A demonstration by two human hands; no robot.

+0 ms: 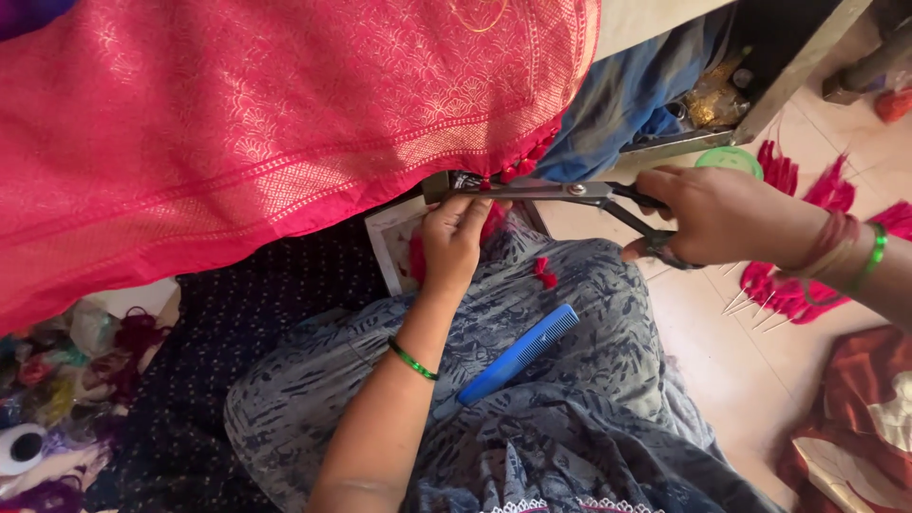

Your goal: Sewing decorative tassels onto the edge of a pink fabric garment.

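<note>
Head view: right hand (727,214) grips scissors (570,191), blades nearly shut at the red tassels (518,171), centre frame; left hand (454,237) pinches a tassel below. Blades could nick the pink fabric (266,123) or fingers, being so close.

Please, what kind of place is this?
Probably a home sewing corner where someone sits on the floor. The right hand holds scissors at the tassels on a pink cloth, red tassels lie on the tiled floor, and a blue comb rests on the lap.
</note>
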